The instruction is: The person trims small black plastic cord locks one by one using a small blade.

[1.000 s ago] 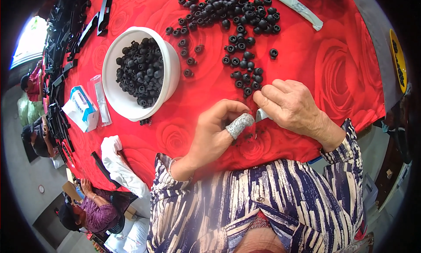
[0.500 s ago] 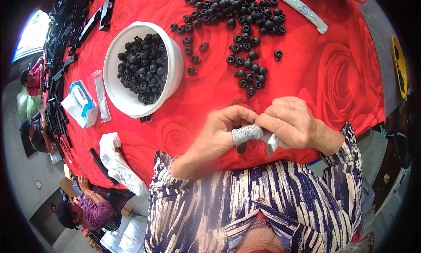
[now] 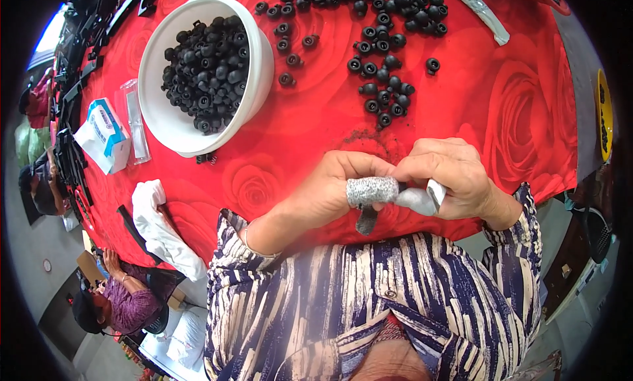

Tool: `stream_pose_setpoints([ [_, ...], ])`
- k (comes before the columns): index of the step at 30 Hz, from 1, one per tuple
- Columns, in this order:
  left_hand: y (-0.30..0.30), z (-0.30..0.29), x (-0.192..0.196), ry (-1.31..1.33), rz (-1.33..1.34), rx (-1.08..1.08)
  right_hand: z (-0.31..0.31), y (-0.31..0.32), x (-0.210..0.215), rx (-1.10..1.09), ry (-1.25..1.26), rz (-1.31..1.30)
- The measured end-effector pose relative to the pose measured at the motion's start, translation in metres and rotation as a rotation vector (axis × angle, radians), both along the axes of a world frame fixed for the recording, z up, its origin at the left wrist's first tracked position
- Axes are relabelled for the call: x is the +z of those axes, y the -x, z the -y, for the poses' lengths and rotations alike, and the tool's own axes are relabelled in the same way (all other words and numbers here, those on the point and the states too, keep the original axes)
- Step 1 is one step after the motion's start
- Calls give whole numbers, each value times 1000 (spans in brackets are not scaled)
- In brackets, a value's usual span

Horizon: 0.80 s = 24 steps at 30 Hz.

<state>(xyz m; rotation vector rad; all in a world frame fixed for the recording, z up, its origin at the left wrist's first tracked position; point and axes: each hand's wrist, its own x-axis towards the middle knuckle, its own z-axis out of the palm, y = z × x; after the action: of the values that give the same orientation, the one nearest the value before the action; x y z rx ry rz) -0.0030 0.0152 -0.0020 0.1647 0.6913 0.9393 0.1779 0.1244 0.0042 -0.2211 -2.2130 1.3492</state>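
Note:
My left hand (image 3: 323,186) and my right hand (image 3: 458,176) meet at the table's near edge, fingertips pinched together. A grey knitted finger sleeve (image 3: 371,191) covers one digit of my left hand, and a dark grey flap (image 3: 366,221) hangs below it. Whatever the left fingers pinch is hidden. In my right hand is a small pale, shiny, blade-like piece (image 3: 436,192); its other end is hidden by the fingers. A light grey cover (image 3: 415,200) shows on a right digit beside it. Beyond the hands lie several black knob-like parts (image 3: 384,100), loose on the cloth.
A white bowl (image 3: 265,77) of similar black parts stands left on the red rose-patterned cloth (image 3: 316,130). Nearby are a tissue pack (image 3: 105,133), a clear plastic case (image 3: 136,130) and a white cloth (image 3: 161,229). A silvery strip (image 3: 484,15) lies far right. Other people sit left.
The view has shifted, so the table's things sit higher and mostly further left. My right hand has turned a little, showing more of the pale piece and grey cover. Both hands stay together.

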Motion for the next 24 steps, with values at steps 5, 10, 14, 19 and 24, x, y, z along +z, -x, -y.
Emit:
stream_pose_setpoints([
  [5,5,-2,2,-57,-161,-169,-1,0,-1,71,68,-30],
  [10,4,-5,5,-36,-160,-190,-1,-3,-3,77,54,-39],
  [14,2,-1,0,-57,-105,-153,-3,-2,3,89,99,-8],
  [19,-7,4,-7,-21,-6,50,5,-1,0,-77,-31,-1],
  [24,-6,-1,-1,-15,-41,39,6,-1,0,-89,-216,-57],
])
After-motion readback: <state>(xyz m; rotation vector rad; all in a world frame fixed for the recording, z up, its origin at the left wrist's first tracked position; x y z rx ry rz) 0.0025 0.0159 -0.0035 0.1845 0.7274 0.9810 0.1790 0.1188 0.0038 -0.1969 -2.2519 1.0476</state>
